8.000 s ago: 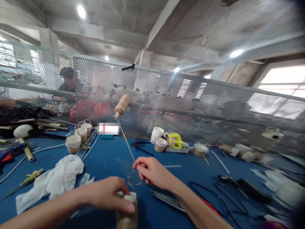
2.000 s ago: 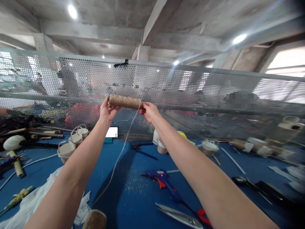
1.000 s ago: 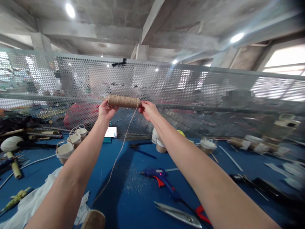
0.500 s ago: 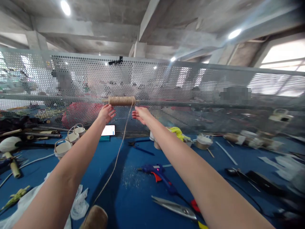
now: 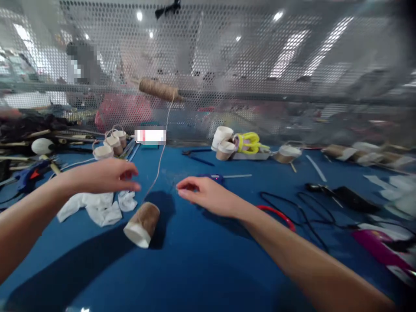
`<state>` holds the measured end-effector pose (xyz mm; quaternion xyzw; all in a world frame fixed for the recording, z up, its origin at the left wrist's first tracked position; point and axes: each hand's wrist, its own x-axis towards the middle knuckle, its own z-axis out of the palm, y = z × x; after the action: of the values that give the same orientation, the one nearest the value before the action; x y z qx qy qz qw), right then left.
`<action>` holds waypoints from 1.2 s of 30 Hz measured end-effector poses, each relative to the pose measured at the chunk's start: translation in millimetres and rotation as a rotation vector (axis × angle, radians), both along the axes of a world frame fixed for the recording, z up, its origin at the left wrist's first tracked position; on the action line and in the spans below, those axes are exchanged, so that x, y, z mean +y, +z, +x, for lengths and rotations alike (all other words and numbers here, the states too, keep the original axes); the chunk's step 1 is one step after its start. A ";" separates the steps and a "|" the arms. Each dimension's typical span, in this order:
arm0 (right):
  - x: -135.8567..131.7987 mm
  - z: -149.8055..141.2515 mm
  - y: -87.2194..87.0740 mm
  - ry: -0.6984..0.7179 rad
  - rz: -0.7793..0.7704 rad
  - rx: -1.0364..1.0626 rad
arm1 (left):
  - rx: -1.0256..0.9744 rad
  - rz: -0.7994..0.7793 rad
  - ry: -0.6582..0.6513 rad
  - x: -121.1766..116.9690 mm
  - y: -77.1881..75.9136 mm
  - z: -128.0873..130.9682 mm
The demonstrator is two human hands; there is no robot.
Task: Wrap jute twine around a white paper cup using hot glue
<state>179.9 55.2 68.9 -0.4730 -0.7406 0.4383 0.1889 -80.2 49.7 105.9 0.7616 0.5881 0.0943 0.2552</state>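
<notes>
A spool of brown twine (image 5: 157, 89) hangs on the perforated metal screen (image 5: 227, 56), and a strand of twine (image 5: 160, 156) runs from it down to a twine-wrapped paper cup (image 5: 142, 224) lying on its side on the blue table (image 5: 201, 268). My left hand (image 5: 103, 176) hovers above and left of the cup, fingers loosely spread, holding nothing. My right hand (image 5: 208, 197) hovers right of the cup, fingers stretched toward the strand, holding nothing. Motion blurs both hands.
White plastic wrap (image 5: 97, 207) lies by my left hand. Small handled cup baskets (image 5: 108, 145), more cups (image 5: 224, 143), yellow loops (image 5: 248, 142), black cables (image 5: 312, 212) and a blue glue gun (image 5: 29, 173) sit around. A person works behind the screen.
Both hands have let go of the twine spool on the screen and dropped to the table near the wrapped cup. My head has tilted down.
</notes>
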 end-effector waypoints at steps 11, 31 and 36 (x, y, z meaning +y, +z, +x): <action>-44.8 -2.0 -45.4 0.061 -0.034 -0.024 | -0.384 0.061 -0.136 -40.3 -90.5 26.5; -40.2 27.2 -49.2 -0.098 0.076 -0.107 | -0.583 -0.038 -0.147 -33.7 -94.6 89.0; -34.9 32.6 -54.8 -0.125 0.062 0.087 | -0.672 -0.201 -0.252 -38.8 -95.4 87.6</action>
<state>212.6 20.4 14.1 -0.4927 -0.7140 0.4227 0.2623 7.4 10.8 10.5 0.7257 0.3796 0.2488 0.5171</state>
